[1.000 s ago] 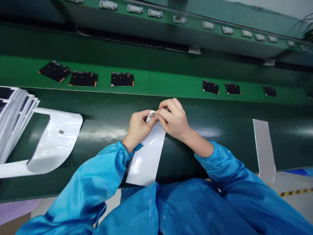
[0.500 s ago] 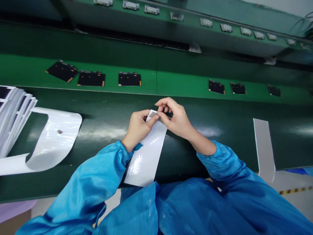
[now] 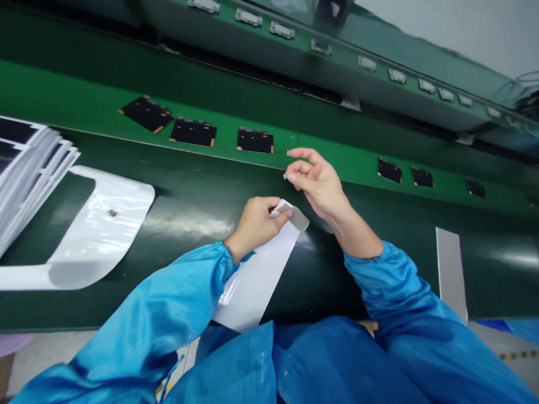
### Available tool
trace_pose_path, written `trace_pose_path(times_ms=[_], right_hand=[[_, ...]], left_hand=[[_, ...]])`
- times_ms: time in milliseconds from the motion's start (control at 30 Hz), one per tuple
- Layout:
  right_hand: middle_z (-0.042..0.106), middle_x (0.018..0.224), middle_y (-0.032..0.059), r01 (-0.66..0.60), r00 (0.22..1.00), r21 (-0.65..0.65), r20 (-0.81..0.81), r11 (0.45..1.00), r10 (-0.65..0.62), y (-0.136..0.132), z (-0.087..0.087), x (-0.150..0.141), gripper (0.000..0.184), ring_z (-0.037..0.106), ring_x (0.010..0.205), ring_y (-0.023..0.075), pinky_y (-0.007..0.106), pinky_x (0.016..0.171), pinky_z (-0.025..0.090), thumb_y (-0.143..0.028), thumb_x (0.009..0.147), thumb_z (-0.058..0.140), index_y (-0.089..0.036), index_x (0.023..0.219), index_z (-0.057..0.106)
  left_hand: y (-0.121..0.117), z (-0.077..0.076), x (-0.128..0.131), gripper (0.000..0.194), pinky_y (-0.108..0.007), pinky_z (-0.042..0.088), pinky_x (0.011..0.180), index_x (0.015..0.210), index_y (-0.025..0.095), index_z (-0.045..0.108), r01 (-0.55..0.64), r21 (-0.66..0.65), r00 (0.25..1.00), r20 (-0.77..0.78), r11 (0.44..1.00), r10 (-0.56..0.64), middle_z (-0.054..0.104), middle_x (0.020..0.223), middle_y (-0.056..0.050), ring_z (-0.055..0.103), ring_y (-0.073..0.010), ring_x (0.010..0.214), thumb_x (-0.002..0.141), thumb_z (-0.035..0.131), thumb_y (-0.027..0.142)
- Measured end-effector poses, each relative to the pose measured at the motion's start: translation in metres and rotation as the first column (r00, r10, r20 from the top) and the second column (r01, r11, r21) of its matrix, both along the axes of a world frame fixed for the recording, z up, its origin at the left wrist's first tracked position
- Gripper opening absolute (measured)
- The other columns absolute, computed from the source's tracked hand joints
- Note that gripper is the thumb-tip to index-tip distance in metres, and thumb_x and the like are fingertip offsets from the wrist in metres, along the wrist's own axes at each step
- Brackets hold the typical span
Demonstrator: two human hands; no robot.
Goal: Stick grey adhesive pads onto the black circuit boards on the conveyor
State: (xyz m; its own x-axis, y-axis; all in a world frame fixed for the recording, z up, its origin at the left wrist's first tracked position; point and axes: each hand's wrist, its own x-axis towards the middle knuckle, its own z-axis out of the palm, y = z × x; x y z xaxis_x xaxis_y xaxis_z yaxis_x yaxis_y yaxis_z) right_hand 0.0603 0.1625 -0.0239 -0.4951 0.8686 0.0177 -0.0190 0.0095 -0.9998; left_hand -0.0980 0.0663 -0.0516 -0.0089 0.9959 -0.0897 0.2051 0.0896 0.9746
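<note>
My left hand (image 3: pixel 261 221) is closed on the far end of a long white strip (image 3: pixel 256 280), thumb on top and fingers beneath. A grey rounded flap (image 3: pixel 300 220) lies at that end under the thumb; I cannot tell whether it is the strip folded over or a separate piece. The strip slants down toward my body, its near end by the table edge. My right hand (image 3: pixel 318 182) is raised beyond and to the right of the strip, apart from it. Its thumb and a finger are pinched, with the index finger stretched out; anything between the fingertips is too small to name.
A curled white sheet (image 3: pixel 84 230) lies left, beside a stack of white-framed sheets (image 3: pixel 36 174). Several black boards (image 3: pixel 255 140) rest on the green strip behind. Small modules (image 3: pixel 248 18) line the upper shelf. A grey strip (image 3: pixel 451 272) lies right, by the table edge.
My right hand has left the strip's far end and lifted up and away to the right. My left hand keeps its hold, and more grey shows there. The camera view has tilted.
</note>
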Motion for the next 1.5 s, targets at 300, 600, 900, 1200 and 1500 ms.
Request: trace_pose_path(times_ms=[300,600,900,1200,1500], right_hand=[[0.063,0.086,-0.0021,-0.338,0.905,0.432,0.392,0.836,0.163,0.084,0.000,-0.139,0.041,0.058,0.075,0.0161,0.032,0.071,0.049,-0.028,0.090,0.074,-0.027,0.123,0.050],[0.060,0.073,-0.0073,-0.551,0.790,0.352,0.514,0.757,0.335,0.111,-0.035,-0.239,0.042,0.058,0.073,0.0161,0.031,0.076,0.046,-0.009,0.081,0.069,-0.027,0.110,0.044],[0.066,0.075,-0.0047,-0.515,0.796,0.398,0.551,0.759,0.251,0.112,-0.044,-0.228,0.044,0.061,0.075,0.0198,0.034,0.075,0.045,-0.006,0.079,0.067,-0.027,0.107,0.042],[0.064,0.075,-0.0033,-0.472,0.810,0.457,0.563,0.754,0.166,0.108,-0.045,-0.211,0.038,0.059,0.076,0.0206,0.036,0.076,0.044,-0.015,0.085,0.071,-0.027,0.111,0.047],[0.063,0.077,-0.0008,-0.500,0.793,0.513,0.595,0.697,0.131,0.106,-0.041,-0.190,0.035,0.060,0.081,0.0232,0.039,0.083,0.048,-0.023,0.089,0.072,-0.026,0.115,0.048]], left_hand=[[-0.001,0.001,0.000,0.021,-0.026,0.035,0.061,0.071,0.019,0.071,0.067,0.017,0.992,-0.107,0.998,-0.065,0.063,0.065,0.001,0.053,-0.0154,0.066,0.088,0.066,0.030],[-0.003,0.005,-0.001,0.021,-0.031,0.032,0.064,0.070,0.021,0.069,0.130,0.030,0.977,-0.174,0.991,-0.123,0.065,0.067,0.001,0.056,-0.0161,0.065,0.090,0.068,0.028],[-0.002,0.007,0.000,0.020,-0.034,0.034,0.066,0.071,0.022,0.069,0.146,0.031,0.962,-0.237,0.989,-0.134,0.071,0.072,-0.002,0.067,-0.0215,0.074,0.090,0.068,0.025],[-0.001,0.006,0.001,0.020,-0.035,0.035,0.066,0.070,0.022,0.069,0.140,0.045,0.961,-0.248,0.989,-0.124,0.070,0.072,-0.002,0.067,-0.0221,0.074,0.090,0.068,0.025],[0.000,0.006,0.000,0.019,-0.035,0.034,0.066,0.071,0.022,0.070,0.143,0.044,0.955,-0.269,0.989,-0.126,0.069,0.071,-0.003,0.065,-0.0225,0.072,0.090,0.068,0.025]])
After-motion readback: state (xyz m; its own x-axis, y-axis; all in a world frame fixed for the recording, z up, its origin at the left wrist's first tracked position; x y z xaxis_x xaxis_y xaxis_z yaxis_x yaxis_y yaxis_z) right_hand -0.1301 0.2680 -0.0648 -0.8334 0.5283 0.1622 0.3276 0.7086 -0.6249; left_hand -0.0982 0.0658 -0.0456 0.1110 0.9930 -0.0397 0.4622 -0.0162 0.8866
